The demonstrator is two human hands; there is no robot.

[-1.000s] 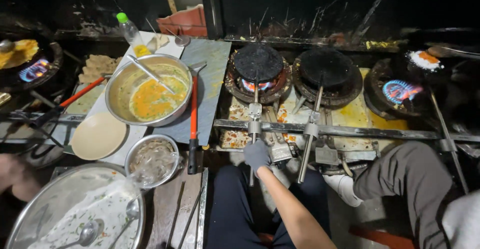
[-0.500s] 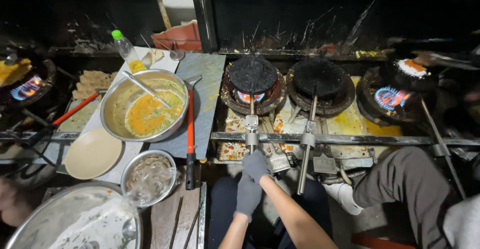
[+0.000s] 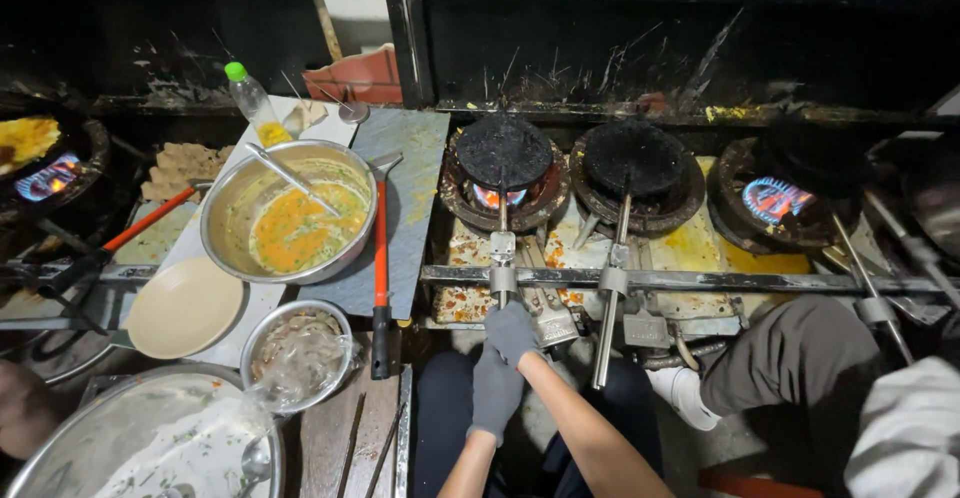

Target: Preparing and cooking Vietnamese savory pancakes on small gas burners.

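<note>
1. Left hand (image 3: 495,395): gloved; palm and fingertips hidden beneath right hand (image 3: 510,330).
2. Large steel tray (image 3: 60,448): cut off at bottom-left edge.
3. Left-edge pan (image 3: 40,148): partly out of frame.
4. Seated person's leg (image 3: 800,358): body cut off right.

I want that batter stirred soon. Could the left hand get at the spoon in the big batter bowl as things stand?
Probably yes. The left hand is low at the stove front, and the spoon rests in the open bowl up to its left. Only the red-handled tool lies between, flat, so the hand could pass over it.
</note>
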